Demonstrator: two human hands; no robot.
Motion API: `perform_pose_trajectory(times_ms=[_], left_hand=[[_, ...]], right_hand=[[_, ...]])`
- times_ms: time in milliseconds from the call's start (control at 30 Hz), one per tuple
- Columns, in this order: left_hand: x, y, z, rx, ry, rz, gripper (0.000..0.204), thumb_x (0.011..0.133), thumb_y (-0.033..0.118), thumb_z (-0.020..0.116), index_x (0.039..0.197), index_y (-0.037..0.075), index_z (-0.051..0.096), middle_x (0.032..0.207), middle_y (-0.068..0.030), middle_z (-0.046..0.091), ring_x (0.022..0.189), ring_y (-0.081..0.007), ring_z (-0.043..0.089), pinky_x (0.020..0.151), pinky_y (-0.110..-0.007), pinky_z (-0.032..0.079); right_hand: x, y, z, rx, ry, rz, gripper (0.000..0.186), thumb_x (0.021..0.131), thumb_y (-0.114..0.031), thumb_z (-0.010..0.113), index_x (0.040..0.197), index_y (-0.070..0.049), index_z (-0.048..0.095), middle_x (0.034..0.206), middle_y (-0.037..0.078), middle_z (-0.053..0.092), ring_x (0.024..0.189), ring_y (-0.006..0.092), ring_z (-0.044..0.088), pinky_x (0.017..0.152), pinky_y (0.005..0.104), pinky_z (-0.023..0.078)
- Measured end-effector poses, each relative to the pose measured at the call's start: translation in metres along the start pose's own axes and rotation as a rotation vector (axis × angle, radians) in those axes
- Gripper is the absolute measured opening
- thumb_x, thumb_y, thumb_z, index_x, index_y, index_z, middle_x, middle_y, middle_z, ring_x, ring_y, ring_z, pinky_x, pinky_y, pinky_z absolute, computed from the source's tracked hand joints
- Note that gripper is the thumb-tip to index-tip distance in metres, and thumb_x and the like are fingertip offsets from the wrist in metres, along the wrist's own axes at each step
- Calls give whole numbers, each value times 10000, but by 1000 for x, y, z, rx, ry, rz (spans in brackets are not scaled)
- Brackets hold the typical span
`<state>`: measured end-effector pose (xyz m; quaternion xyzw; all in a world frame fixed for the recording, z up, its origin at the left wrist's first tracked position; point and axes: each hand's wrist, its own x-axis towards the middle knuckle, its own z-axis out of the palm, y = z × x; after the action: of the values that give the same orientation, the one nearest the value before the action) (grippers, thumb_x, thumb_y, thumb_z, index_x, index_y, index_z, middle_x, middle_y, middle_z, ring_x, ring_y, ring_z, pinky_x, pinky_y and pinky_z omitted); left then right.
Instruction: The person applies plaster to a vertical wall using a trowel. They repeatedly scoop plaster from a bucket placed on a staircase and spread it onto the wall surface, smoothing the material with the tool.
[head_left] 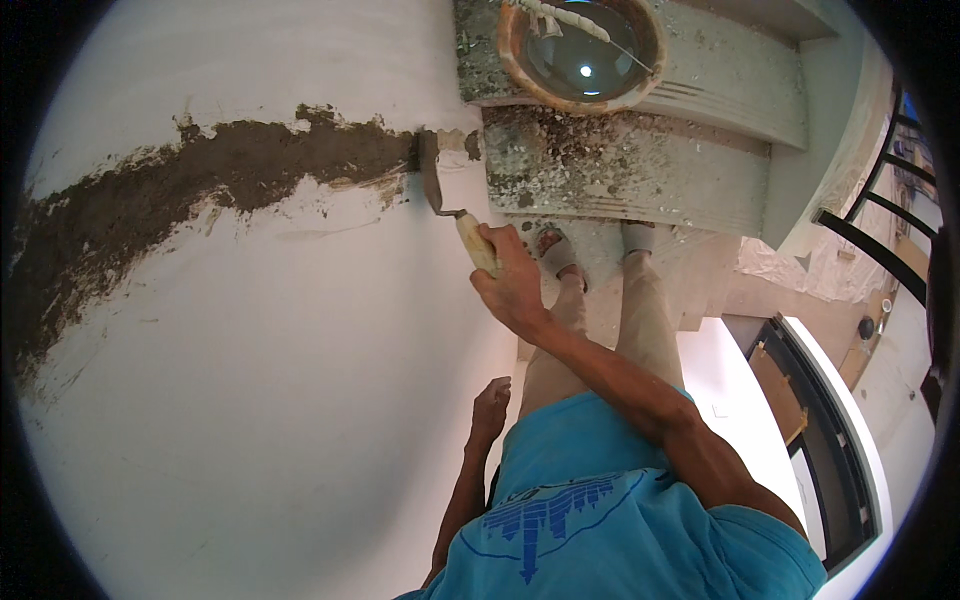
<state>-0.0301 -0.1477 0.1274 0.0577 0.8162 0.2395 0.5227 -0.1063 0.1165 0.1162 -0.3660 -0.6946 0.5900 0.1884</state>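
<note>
My right hand is wrapped round the pale handle of a plastering trowel. Its metal blade meets the white wall at the right end of a rough, dark band of wet mortar. The band runs along the wall toward the far left, with ragged edges and smears. Low by the wall, beside my body, hangs my left hand, its fingers curled in; nothing shows in it.
Stairs rise ahead of my feet, strewn with mortar crumbs. On a step stands a round basin of greyish water, a rope-wrapped stick across it. A dark metal railing and a lower floor lie to the right.
</note>
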Motion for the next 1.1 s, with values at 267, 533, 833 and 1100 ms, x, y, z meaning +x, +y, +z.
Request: perform_pose_trajectory(times_ms=[267,533,833,1100], left_hand=[[-1,-20,3,13,11,35,384,1020,268,480,1244,-20,603,1132,-241,692,1063,-341,674,941,-406,511],[-1,-7,3,-25,8,43,398,1022,293,507,1241,-25,607,1149,-223,693,1077,-323,671,955,-408,511],[-4,-7,1,28,1,33,368,1015,248,489,1237,-23,603,1143,-244,690,1066,-346,677,934,-405,516],[1,-5,0,-25,-21,-3,395,1020,284,505,1260,-13,605,1182,-209,685,1126,-308,655,987,-406,495]], right_hand=[[-33,-12,-24,81,-120,45,545,729,33,646,1260,5,524,1098,183,560,951,377,612,830,393,507],[-4,13,-6,-16,-9,-13,598,724,16,684,1294,-10,505,1114,176,557,970,377,621,803,432,522],[-56,5,-7,-30,-199,72,634,730,0,703,1324,-34,486,1155,167,542,1011,386,613,823,427,529],[-15,4,-20,-121,-75,-4,689,699,18,716,1345,-22,479,1146,167,526,1002,370,616,778,432,562]])
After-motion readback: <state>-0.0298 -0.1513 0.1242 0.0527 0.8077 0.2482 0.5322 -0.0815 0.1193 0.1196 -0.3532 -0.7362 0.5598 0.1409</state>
